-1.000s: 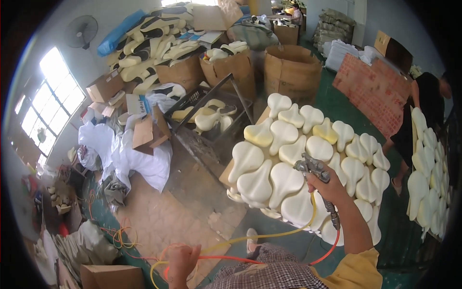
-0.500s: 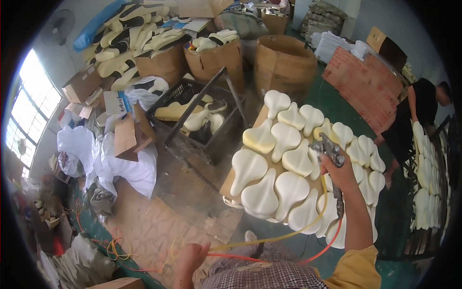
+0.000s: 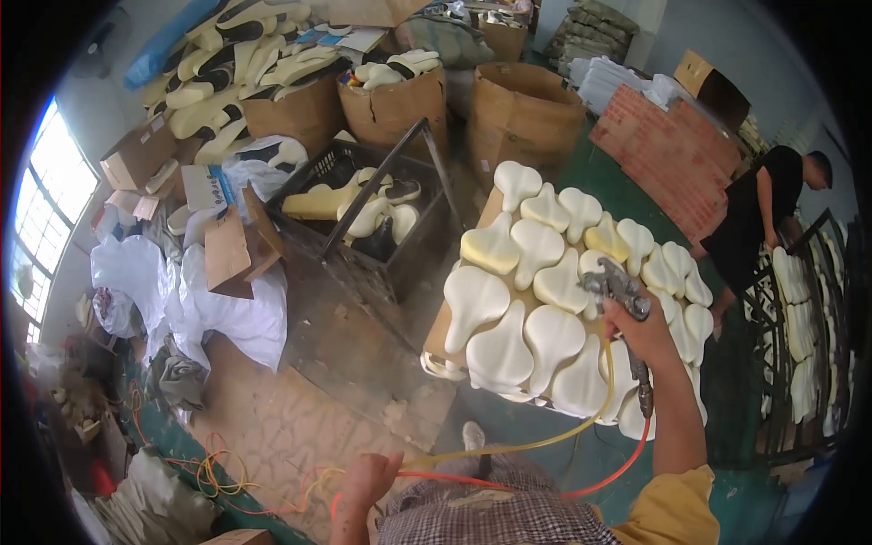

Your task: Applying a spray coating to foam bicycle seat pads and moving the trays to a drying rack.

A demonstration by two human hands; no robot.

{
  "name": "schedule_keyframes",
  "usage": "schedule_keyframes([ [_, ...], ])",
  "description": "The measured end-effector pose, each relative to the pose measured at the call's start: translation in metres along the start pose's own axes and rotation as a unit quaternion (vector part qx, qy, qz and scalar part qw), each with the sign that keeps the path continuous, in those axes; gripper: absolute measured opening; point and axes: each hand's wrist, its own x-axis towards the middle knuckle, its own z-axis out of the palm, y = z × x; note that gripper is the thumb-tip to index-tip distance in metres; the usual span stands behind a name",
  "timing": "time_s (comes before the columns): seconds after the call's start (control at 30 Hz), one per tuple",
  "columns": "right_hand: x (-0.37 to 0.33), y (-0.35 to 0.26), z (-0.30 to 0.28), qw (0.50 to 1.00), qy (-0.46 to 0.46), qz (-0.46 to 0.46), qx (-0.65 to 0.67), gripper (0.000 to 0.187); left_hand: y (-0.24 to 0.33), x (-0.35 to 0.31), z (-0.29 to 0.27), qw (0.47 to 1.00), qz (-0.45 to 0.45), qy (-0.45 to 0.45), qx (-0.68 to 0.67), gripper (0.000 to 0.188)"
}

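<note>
My right hand (image 3: 643, 329) is closed round the grip of a metal spray gun (image 3: 619, 291), held above the right-middle part of many cream bicycle saddles (image 3: 477, 304). These lie in rows on a cardboard-topped stand (image 3: 436, 341); one near the gun looks yellower. A yellow hose (image 3: 545, 445) and a red hose (image 3: 627, 465) run from the gun down toward my left side. Low in front of me, my left hand (image 3: 371, 480) is closed round the hoses, its fingers partly hidden.
A black crate (image 3: 354, 209) of saddles stands beyond a metal frame (image 3: 372, 186). Cardboard drums (image 3: 525, 118) and heaped saddles fill the back. Tangled hose (image 3: 213, 472) lies on the floor at left. A person in black (image 3: 772, 195) bends beside a rack of saddles (image 3: 799, 318) at right.
The view has turned slightly, so the saddles sit a little higher. My right hand keeps the spray gun over them. The person at right has raised their upper body somewhat.
</note>
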Motion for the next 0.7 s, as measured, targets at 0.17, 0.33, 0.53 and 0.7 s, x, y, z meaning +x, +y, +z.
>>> schedule_keyframes([
  [0.17, -0.036, -0.007, 0.007, 1.000, -0.011, 0.003, -0.017, 0.031, -0.026, -0.008, 0.009, 0.999, 0.028, -0.002, 0.017, 0.054],
  [0.33, -0.088, -0.002, 0.024, 0.997, -0.075, 0.008, -0.010, 0.040, -0.036, -0.027, 0.005, 1.000, 0.015, -0.019, 0.013, 0.054],
  [0.53, -0.109, -0.003, 0.030, 0.999, -0.041, -0.010, -0.021, 0.045, -0.053, -0.039, 0.020, 0.997, 0.067, -0.023, -0.004, 0.052],
  [0.7, -0.149, -0.004, 0.039, 0.991, -0.128, 0.020, -0.039, 0.047, -0.051, -0.054, 0.024, 0.997, 0.073, -0.015, -0.007, 0.053],
])
